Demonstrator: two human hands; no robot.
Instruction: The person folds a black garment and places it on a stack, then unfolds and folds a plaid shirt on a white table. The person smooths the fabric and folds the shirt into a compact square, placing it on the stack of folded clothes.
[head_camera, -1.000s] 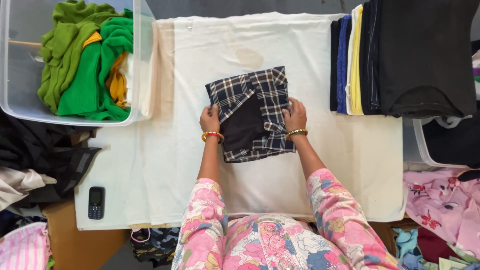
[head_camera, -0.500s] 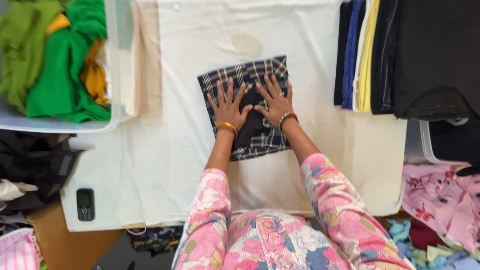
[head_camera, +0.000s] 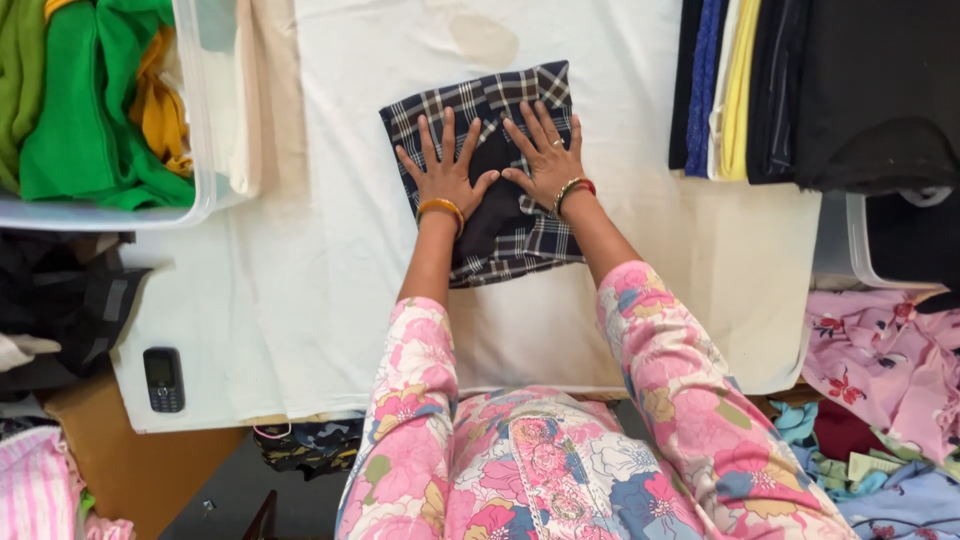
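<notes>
A folded dark plaid garment (head_camera: 520, 245) lies on the white cloth-covered table (head_camera: 330, 280). My left hand (head_camera: 443, 165) presses flat on its left half, fingers spread, an orange bangle on the wrist. Beside it, my right hand (head_camera: 545, 150) rests flat on the right half, also spread, with gold and red bangles. Both palms lie on top of the fabric and neither grips it. My sleeves are pink and floral.
A clear plastic bin (head_camera: 195, 150) with green and yellow clothes sits at the left. A stack of folded dark, blue and yellow clothes (head_camera: 790, 90) lies at the right. A small black phone (head_camera: 163, 379) rests near the table's front left corner. Loose clothes lie around the table.
Both hands moved from the garment's side edges onto its top and now lie flat with fingers spread. The camera has come closer to the table.
</notes>
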